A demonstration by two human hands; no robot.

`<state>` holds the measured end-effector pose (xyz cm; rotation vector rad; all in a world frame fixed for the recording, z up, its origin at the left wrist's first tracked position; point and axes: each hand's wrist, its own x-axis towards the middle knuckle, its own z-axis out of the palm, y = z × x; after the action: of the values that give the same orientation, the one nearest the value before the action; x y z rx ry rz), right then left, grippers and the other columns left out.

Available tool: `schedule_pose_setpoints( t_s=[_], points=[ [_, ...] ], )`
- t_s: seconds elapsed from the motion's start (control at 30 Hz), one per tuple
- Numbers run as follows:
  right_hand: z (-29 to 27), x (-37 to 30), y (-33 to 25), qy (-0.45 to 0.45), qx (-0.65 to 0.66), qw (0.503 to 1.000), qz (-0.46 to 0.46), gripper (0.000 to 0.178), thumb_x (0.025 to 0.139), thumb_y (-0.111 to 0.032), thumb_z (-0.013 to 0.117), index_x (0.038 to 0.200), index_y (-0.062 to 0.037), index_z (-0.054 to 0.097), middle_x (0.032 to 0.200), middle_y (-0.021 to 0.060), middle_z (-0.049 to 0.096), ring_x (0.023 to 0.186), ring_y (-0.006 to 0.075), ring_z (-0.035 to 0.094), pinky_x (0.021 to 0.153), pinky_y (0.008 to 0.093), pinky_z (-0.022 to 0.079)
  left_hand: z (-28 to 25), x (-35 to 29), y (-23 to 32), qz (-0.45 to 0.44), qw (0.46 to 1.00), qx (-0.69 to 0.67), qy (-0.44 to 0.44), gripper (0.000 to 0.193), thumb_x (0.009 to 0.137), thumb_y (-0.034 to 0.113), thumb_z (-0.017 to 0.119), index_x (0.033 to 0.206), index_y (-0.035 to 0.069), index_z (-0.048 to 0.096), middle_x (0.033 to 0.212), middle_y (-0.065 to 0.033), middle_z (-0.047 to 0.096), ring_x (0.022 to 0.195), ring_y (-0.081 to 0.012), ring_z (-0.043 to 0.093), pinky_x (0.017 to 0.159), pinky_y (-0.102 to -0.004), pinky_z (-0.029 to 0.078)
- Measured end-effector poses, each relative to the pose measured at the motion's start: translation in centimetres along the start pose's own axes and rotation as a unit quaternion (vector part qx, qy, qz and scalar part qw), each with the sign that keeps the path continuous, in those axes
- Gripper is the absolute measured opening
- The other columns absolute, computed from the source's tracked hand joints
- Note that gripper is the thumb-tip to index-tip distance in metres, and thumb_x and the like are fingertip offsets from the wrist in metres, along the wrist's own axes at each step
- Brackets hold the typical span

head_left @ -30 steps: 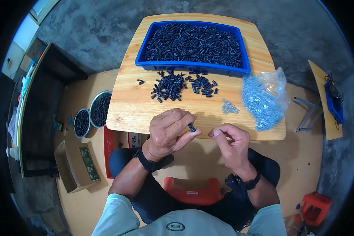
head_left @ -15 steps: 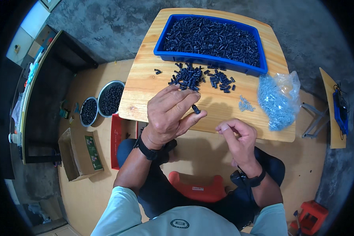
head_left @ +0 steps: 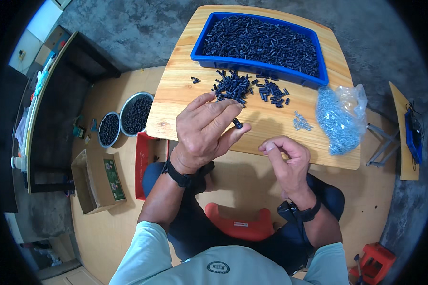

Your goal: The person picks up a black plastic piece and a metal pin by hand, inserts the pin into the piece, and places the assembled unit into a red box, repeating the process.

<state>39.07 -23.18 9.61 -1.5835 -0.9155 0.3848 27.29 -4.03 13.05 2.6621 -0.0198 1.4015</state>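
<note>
- Head view: left hand (head_left: 202,130) pinches a small black plastic piece (head_left: 237,124) between thumb and fingertips, above the counter (head_left: 176,102) near its front edge.
- Right hand (head_left: 287,159), grip curled together on something too small to tell, hangs just off that edge.
- Bare wood lies between both hands and the loose black pieces (head_left: 233,86) beyond.
- Blue tray (head_left: 259,71) lines the far edge; bag of screws (head_left: 340,116) sits right.
</note>
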Motion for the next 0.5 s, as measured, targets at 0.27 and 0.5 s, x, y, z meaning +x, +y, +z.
schedule_pose_setpoints(
  t_s=[0.27,0.5],
  points=[
    [0.3,0.0,0.6,-0.001,0.008,1.0,-0.002,0.01,0.092,-0.003,0.065,0.086,0.0019,0.071,0.081,0.0087,0.074,0.074,0.0134,0.07,0.07,0.027,0.054,0.0,-0.3,-0.3,-0.003,1.0,0.013,0.011,0.038,0.077,0.03,0.085,0.101,0.005,0.071,0.093,-0.0089,0.075,0.085,-0.0243,0.073,0.087,-0.0433,0.058],
    [0.9,0.4,0.7,0.002,0.019,1.0,0.003,0.011,0.092,-0.002,0.064,0.085,0.0034,0.07,0.081,0.0084,0.074,0.074,0.0117,0.069,0.07,0.026,0.054,-2.1,-0.4,-0.9,-0.059,0.998,-0.014,0.007,0.029,0.077,0.019,0.083,0.097,0.003,0.071,0.088,-0.0105,0.074,0.081,-0.0277,0.072,0.082,-0.0404,0.058]
  ],
)
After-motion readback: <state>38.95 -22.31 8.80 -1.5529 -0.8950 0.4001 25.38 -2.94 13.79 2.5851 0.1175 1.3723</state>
